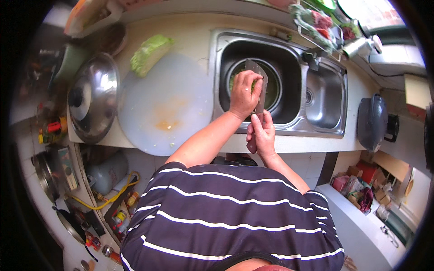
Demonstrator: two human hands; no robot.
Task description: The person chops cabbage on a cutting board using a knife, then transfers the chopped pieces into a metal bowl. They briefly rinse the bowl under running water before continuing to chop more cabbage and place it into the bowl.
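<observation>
My right hand [262, 135] grips the dark reddish handle of a kitchen knife [261, 98], whose wide blade extends over the left sink basin. Against the blade's left side is my left hand [245, 91], with its fingers curled near the metal; what it may hold is hidden. Small pale bits cling to the blade. Beneath both lies a round metal pot [276, 91] in the basin, with green pieces partly visible inside. To the left, a round translucent cutting board [190, 88] bears a yellow-brown stain and small scraps. A cut piece of cabbage [149, 54] lies at its upper left edge.
A domed metal lid [96, 98] stands left of the board. The smaller sink basin [323, 98] is on the right, near the faucet [312, 59]. A wire rack [317, 27] with cloths stands behind. A dark gray appliance [373, 122] sits at the counter's right end.
</observation>
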